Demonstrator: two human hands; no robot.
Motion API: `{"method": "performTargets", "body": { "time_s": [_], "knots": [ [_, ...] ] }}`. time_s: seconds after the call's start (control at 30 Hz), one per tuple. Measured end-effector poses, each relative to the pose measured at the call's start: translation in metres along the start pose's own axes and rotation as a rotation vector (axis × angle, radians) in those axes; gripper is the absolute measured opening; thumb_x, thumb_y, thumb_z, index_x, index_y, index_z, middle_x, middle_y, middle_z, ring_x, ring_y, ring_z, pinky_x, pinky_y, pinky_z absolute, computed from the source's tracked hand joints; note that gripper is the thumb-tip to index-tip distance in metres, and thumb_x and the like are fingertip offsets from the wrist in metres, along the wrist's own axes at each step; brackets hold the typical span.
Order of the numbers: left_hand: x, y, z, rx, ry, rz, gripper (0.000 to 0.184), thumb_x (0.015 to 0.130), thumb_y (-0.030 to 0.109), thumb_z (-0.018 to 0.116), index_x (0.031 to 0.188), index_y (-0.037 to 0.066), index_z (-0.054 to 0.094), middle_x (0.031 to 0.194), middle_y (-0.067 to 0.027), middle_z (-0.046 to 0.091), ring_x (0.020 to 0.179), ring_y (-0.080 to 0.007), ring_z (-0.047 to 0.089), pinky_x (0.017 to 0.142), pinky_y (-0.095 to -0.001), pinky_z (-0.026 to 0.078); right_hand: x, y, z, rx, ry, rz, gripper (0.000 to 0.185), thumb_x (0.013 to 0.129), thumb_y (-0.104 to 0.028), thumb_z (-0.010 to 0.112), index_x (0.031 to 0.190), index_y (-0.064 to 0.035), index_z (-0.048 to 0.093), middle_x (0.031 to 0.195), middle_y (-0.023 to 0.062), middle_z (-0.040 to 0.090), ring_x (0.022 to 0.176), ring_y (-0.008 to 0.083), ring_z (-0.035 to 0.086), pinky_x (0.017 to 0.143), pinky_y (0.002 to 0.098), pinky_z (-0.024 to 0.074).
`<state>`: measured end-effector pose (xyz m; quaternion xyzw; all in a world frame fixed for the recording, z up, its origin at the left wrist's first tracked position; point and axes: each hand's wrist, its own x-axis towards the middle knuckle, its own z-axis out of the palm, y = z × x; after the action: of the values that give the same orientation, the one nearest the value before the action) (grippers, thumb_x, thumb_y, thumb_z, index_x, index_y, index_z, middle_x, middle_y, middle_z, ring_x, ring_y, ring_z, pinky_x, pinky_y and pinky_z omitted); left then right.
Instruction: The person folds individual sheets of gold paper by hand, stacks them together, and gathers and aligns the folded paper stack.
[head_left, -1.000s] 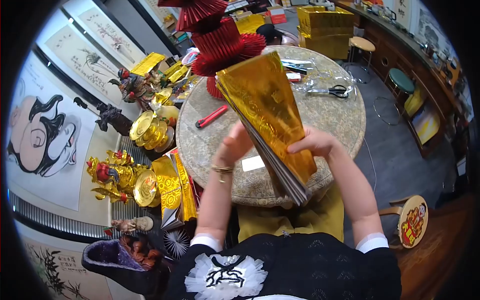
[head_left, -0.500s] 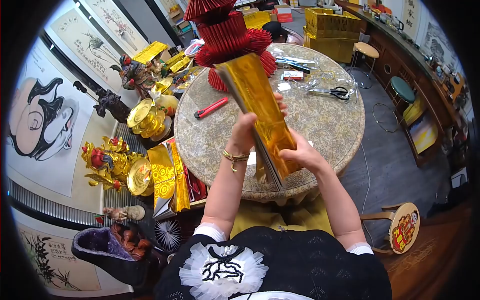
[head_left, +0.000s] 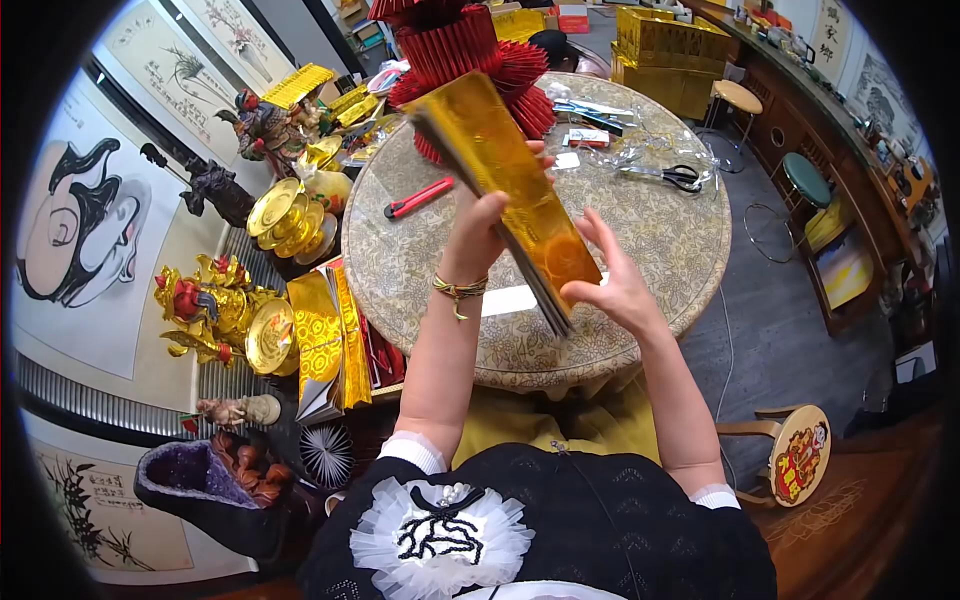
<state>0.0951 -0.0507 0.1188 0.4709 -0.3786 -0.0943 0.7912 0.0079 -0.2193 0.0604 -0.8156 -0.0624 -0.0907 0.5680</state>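
A thick stack of gold foil paper (head_left: 500, 150) is held tilted above the round table, its long side running from upper left to lower right. My left hand (head_left: 478, 225) is closed around its middle, thumb on the front and fingertips showing past the far edge. Beside the lower end is my right hand (head_left: 622, 285), open with fingers stretched out and apart. Its thumb lies against the bottom corner of the stack. Behind the stack stands a red pleated paper tower (head_left: 450, 55), partly covered by it.
On the patterned round table (head_left: 660, 240) lie a red utility knife (head_left: 418, 198), black-handled scissors (head_left: 680, 177), clear plastic scraps and a white paper strip (head_left: 508, 301). Gold ornaments (head_left: 275, 215) and folded gold paper (head_left: 320, 340) crowd the left. A wooden stool (head_left: 800, 455) stands at right.
My right hand has loosened from the lower end of the stack, its fingers now spread. The stack and my left hand have shifted slightly up and left, partly with the view.
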Motion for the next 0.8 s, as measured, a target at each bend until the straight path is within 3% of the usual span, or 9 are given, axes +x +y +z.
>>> {"method": "performTargets", "body": {
  "time_s": [0.07,0.1,0.17,0.33,0.43,0.57,0.63,0.73,0.8],
  "knots": [
    [0.003,0.001,0.016,0.111,-0.005,0.066,0.083,0.069,0.044,0.069,0.128,-0.003,0.034,0.126,-0.0158,0.045,0.115,-0.0245,0.047,0.095,-0.0369,0.041,0.001,-0.019,0.011,-0.205,0.011,-0.291,0.117,0.057,-0.035,0.08,0.141,-0.0047,0.005,0.132,0.0234,0.036,0.123,0.0328,0.037,0.102,0.0396,0.0299],
    [0.004,0.001,0.019,0.126,-0.012,0.061,0.086,0.067,0.043,0.072,0.129,-0.003,0.034,0.126,-0.0154,0.045,0.114,-0.0238,0.047,0.096,-0.0363,0.04,0.003,-0.019,0.016,-0.206,0.01,-0.282,0.117,0.057,-0.035,0.08,0.141,-0.0047,0.005,0.132,0.0234,0.036,0.123,0.0328,0.037,0.102,0.0396,0.0299],
    [0.004,-0.001,0.02,0.136,-0.019,0.061,0.089,0.064,0.043,0.075,0.129,-0.002,0.034,0.126,-0.015,0.045,0.114,-0.023,0.047,0.096,-0.0357,0.04,0.01,-0.012,0.023,-0.094,-0.033,-0.226,0.133,0.052,-0.034,0.083,0.139,-0.0071,-0.014,0.135,0.0243,0.029,0.125,0.0351,0.033,0.103,0.0406,0.0277],
    [-0.008,-0.019,0.011,0.182,-0.034,0.048,0.095,0.057,0.038,0.081,0.129,-0.001,0.034,0.129,-0.0112,0.042,0.118,-0.0209,0.043,0.097,-0.0339,0.037,0.006,0.015,0.036,0.008,-0.05,-0.225,0.136,0.052,-0.029,0.084,0.138,-0.0089,-0.019,0.139,0.0247,0.02,0.128,0.035,0.027,0.105,0.0417,0.0254],
    [-0.019,-0.023,0.008,0.199,-0.012,-0.076,0.136,0.046,0.008,0.081,0.14,0.018,-0.016,0.127,-0.0104,0.039,0.111,-0.0183,0.044,0.093,-0.0326,0.039,0.012,0.039,0.05,-0.041,-0.014,-0.325,0.137,0.051,-0.032,0.083,0.137,-0.007,-0.02,0.137,0.0267,0.02,0.126,0.0398,0.026,0.105,0.0448,0.0246],
    [-0.027,-0.017,0.005,0.402,-0.141,-0.043,0.117,0.047,0.018,0.081,0.135,0.013,0.003,0.136,-0.0119,0.031,0.119,-0.0216,0.038,0.099,-0.036,0.033,0.016,0.046,0.045,-0.081,-0.095,-0.39,0.136,0.051,-0.038,0.082,0.137,-0.0054,-0.019,0.135,0.0303,0.021,0.124,0.0448,0.027,0.104,0.0479,0.0244],
    [-0.031,-0.013,0.007,0.473,-0.128,-0.064,0.104,0.048,0.029,0.083,0.133,0.001,0.029,0.134,-0.0108,0.033,0.124,-0.0222,0.034,0.103,-0.0357,0.028,0.014,0.04,0.041,-0.181,-0.181,-0.343,0.136,0.05,-0.037,0.082,0.138,-0.0061,-0.017,0.136,0.031,0.019,0.125,0.0448,0.025,0.105,0.0467,0.0235],
    [-0.033,-0.021,0.002,0.438,-0.073,-0.075,0.1,0.05,0.026,0.082,0.132,0.002,0.029,0.132,-0.0105,0.034,0.124,-0.0231,0.034,0.102,-0.0363,0.029,0.014,0.022,0.017,-0.131,-0.329,-0.324,0.139,0.048,-0.043,0.083,0.138,-0.0055,-0.016,0.137,0.0322,0.018,0.126,0.0447,0.024,0.106,0.0443,0.0218],
    [-0.033,-0.027,-0.002,0.408,-0.096,-0.011,0.108,0.05,0.021,0.083,0.133,0.005,0.016,0.125,-0.0111,0.037,0.12,-0.0247,0.037,0.103,-0.0384,0.03,0.028,-0.013,-0.028,-0.297,-0.283,-0.477,0.128,0.054,-0.055,0.077,0.14,-0.0023,-0.002,0.14,0.0279,0.019,0.129,0.0392,0.024,0.106,0.0416,0.0219]
  ]
}}
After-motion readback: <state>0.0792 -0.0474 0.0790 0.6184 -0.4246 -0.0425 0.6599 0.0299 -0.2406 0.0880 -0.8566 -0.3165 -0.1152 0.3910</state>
